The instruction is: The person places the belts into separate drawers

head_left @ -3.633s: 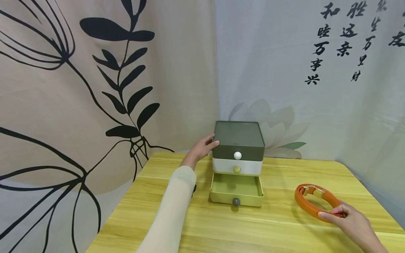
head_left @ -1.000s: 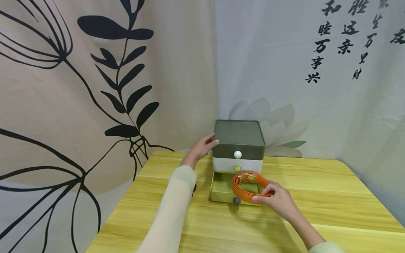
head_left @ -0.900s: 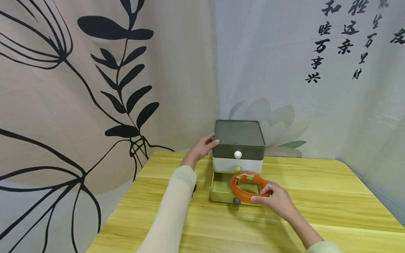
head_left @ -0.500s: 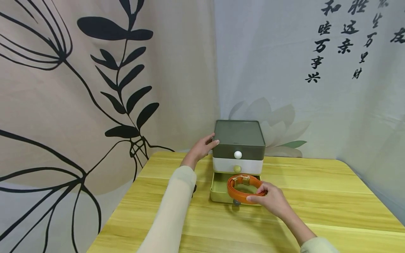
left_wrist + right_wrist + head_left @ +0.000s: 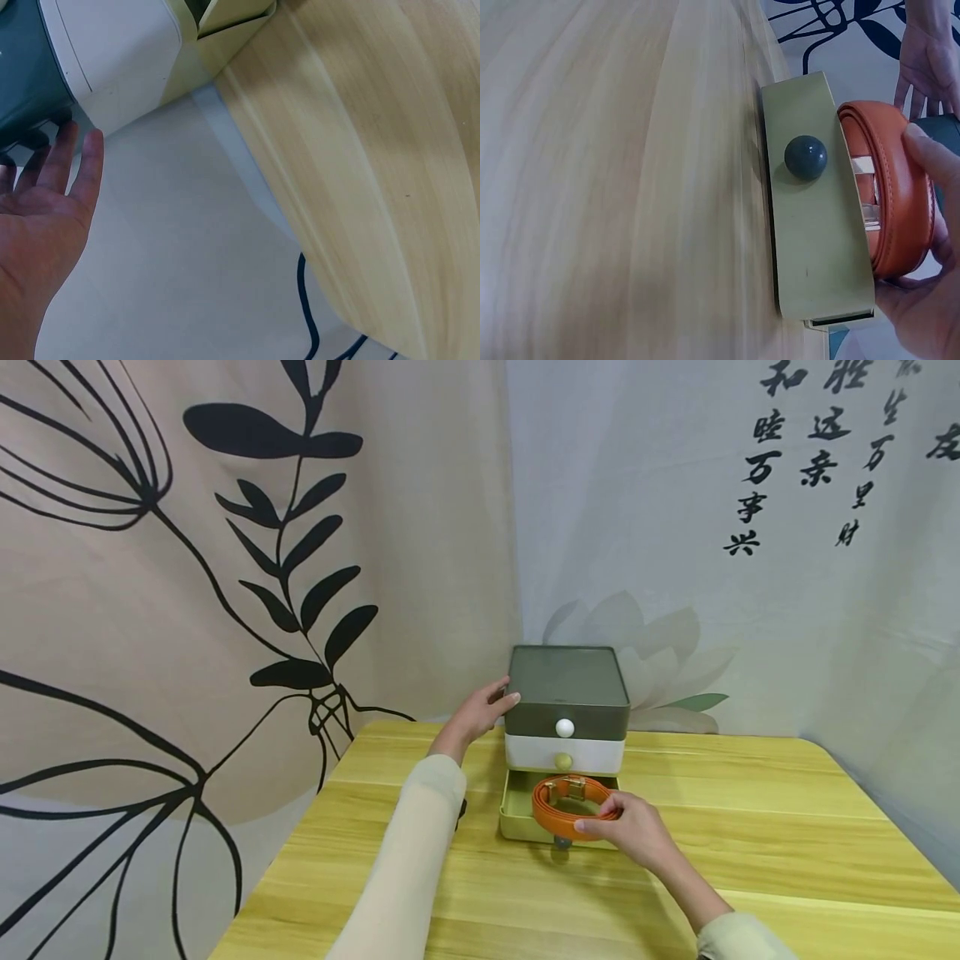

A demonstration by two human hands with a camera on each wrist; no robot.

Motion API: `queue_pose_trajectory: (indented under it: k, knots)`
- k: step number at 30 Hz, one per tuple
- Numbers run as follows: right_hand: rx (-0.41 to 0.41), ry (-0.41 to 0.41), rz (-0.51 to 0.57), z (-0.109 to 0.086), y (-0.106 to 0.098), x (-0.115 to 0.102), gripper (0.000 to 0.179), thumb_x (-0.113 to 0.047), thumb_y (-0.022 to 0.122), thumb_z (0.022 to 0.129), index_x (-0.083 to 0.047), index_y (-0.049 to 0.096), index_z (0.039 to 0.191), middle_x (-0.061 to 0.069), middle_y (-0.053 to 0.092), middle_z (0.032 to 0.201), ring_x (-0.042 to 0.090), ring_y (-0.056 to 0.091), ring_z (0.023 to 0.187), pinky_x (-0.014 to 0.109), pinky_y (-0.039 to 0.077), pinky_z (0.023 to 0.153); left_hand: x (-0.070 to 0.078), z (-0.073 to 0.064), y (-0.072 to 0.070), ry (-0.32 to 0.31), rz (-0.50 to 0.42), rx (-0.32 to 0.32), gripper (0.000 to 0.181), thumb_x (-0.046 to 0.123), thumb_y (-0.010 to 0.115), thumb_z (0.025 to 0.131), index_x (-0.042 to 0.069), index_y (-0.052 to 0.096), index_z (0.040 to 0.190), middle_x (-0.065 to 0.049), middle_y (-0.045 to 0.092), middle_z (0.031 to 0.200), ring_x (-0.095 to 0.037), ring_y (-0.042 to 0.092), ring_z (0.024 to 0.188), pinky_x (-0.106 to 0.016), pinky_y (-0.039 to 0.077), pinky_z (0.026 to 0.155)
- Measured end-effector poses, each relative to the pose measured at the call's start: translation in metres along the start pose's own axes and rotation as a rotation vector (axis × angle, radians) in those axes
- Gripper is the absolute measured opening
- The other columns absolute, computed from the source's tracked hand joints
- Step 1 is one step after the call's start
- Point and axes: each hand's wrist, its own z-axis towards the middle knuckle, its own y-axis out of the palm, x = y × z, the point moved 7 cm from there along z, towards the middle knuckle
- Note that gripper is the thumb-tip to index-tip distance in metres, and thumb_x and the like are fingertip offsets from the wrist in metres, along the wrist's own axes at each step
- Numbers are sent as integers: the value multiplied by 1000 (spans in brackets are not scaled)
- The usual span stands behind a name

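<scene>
There is one small box point(image 5: 567, 710) with three drawers, in the middle of the head picture, on one yellow table point(image 5: 750, 827). The top drawer is dark green, the middle one is white, and the bottom drawer point(image 5: 525, 827) is pulled out. One coiled orange belt point(image 5: 558, 810) lies flat like a ring over that open drawer, its long side going left to right. The right hand point(image 5: 630, 831) pinches the belt's near edge. The left hand point(image 5: 476, 714) rests with straight fingers on the box's left side.

Left hand point(image 5: 474, 716) flat; right hand point(image 5: 628, 832) pinching
</scene>
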Motion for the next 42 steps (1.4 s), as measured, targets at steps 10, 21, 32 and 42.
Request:
queue_pose_trajectory:
  k: [10, 21, 32, 42]
  knots:
    - [3, 25, 9, 7, 6, -2, 40, -41, 89, 71, -11, 64, 78, 1, 59, 70, 18, 50, 63, 32, 41, 54, 1, -1, 0, 8, -6, -5, 67, 49, 52, 101, 25, 27, 159, -6, 29, 161, -27, 33, 144, -50, 39, 108]
    - [6, 56, -6, 15, 13, -3, 43, -44, 87, 73, -10, 62, 80, 2, 59, 74, 19, 48, 65, 31, 38, 54, 2, 0, 0, 8, 3, -6, 67, 49, 52, 101, 26, 27, 159, -6, 29, 161, -28, 34, 143, -50, 40, 107]
    - [46, 58, -32, 23, 19, -3, 45, -46, 85, 74, -10, 61, 81, 2, 57, 74, 19, 49, 67, 30, 38, 55, 1, -1, 0, -4, -4, 0, 67, 49, 53, 101, 28, 27, 159, -5, 29, 161, -28, 35, 143, -51, 41, 107]
    - [116, 13, -65, 30, 25, -2, 42, -40, 88, 72, -10, 59, 73, 0, 53, 65, 18, 47, 61, 30, 37, 53, 1, -1, 0, 1, -11, -2, 67, 49, 52, 101, 27, 27, 159, -5, 28, 161, -29, 34, 143, -52, 40, 107]
